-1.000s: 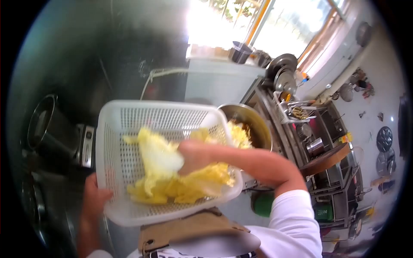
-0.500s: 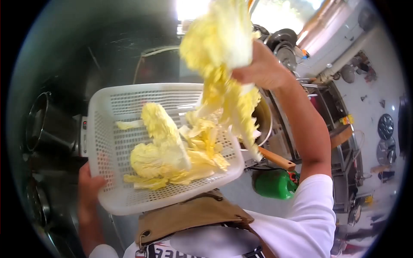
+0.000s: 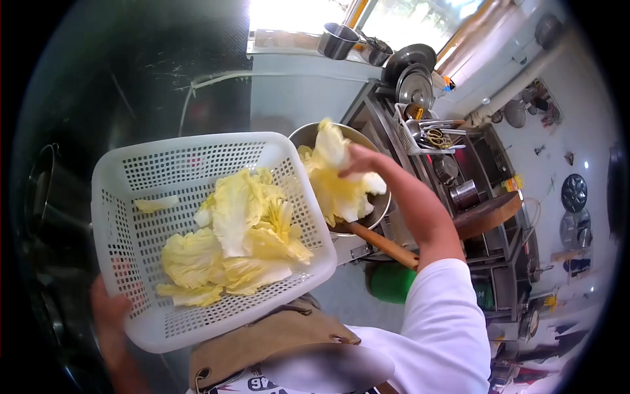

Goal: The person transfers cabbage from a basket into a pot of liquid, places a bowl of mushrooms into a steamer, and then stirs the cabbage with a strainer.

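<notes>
Observed in the head view yellow leaves (image 3: 329, 146) pinched in the right hand (image 3: 357, 161) over the pot (image 3: 359, 133), upper piece standing roughly upright, and more leaves (image 3: 233, 210) in the white basket (image 3: 118, 223) just left of the pot, gripped by the left hand (image 3: 110, 305) on the side farthest from the pot.

A window (image 3: 420, 26) is at the top, with a metal pot (image 3: 338, 41) on its sill. Near it, two round lids (image 3: 415, 90) stand tilted, one partly behind the other. A white plastic rack (image 3: 408, 136) holds scissors (image 3: 436, 138) and long-handled utensils (image 3: 441, 123). Beyond are a metal cup (image 3: 464, 195) and a thick round wooden board (image 3: 489, 217). Pans (image 3: 515, 113) and a dark round plate with hollows (image 3: 574, 192) hang on the white wall (image 3: 545, 161). A green rounded object (image 3: 390, 282) sits low down, partly hidden.
</notes>
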Demonstrator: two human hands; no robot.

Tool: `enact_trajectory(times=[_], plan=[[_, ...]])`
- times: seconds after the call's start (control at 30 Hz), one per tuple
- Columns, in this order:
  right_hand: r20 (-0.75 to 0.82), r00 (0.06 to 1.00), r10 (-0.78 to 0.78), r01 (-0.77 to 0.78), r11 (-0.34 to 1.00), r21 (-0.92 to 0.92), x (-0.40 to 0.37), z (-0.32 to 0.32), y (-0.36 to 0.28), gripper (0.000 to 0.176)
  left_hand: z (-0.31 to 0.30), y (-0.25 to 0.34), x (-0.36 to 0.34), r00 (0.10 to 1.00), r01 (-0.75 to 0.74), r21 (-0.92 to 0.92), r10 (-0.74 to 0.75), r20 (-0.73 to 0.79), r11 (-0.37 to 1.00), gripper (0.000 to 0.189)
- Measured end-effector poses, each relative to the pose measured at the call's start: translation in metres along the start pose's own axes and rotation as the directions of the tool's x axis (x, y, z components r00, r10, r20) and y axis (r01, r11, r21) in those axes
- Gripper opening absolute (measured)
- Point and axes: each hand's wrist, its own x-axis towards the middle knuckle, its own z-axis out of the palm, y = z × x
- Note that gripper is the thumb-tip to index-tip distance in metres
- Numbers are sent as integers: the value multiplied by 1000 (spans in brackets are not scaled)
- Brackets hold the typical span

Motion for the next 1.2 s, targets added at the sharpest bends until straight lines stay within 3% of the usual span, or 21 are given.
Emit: enact_trajectory(times=[0.03,0.1,0.17,0.23,0.3,0.37,0.43,0.53,0.63,0.67,0.77,0.8,0.83,0.9,0.97,1.13,1.2], plan=[[132,986,104,-78,979,-191,6,4,-7,79,6,3,-1,1000,-20,-40,20,6,999,60],[178,971,159,-91,935,-343,6,1,-13,80,13,6,-4,999,-10,-26,9,-49,1000,60],[92,994,55,-13,915,-403,4,-10,-46,75,7,8,-17,979,71,80,-54,-197,994,60],[-62,938,-341,313,909,-275,-5,-15,-97,58,13,20,-23,986,49,79,-36,-164,996,58],[-96,903,-419,422,906,17,-20,-1,-152,54,11,19,-22,993,26,54,-20,-120,998,57],[158,970,-187,200,977,-70,-33,11,-208,53,8,13,-16,997,10,13,-9,-72,1000,56],[168,983,-70,85,993,-85,-27,37,-235,54,6,9,-15,997,16,14,-15,-78,1000,55],[-23,956,-291,292,954,73,-6,81,-242,51,3,9,-18,999,-21,45,23,-45,999,55],[-384,883,-270,377,895,238,23,133,-241,49,2,14,-17,998,-51,41,52,-33,998,55],[-308,912,-270,361,885,293,25,135,-250,48,0,12,-16,998,-56,29,57,-32,998,54],[-106,871,-480,487,815,313,6,104,-257,55,-3,11,-17,997,-72,-26,71,-11,997,53],[-253,866,-431,479,861,173,12,90,-228,60,-5,6,-20,998,-67,-36,67,-20,997,53],[-130,973,-189,220,931,291,3,74,-231,65,-8,4,-21,998,-63,-35,63,-21,997,53],[17,995,103,-104,965,241,-1,68,-231,70,-11,4,-25,999,-34,-26,33,-34,999,52],[63,988,144,-155,952,263,9,89,-235,79,-9,11,-22,999,17,-7,-17,-47,1000,52],[89,996,-3,-42,867,497,1,116,-246,92,-7,17,-19,1000,2,-47,-2,-8,999,52],[118,971,-207,137,891,433,-16,115,-272,95,-10,17,-22,1000,-6,-65,5,-20,998,52]])
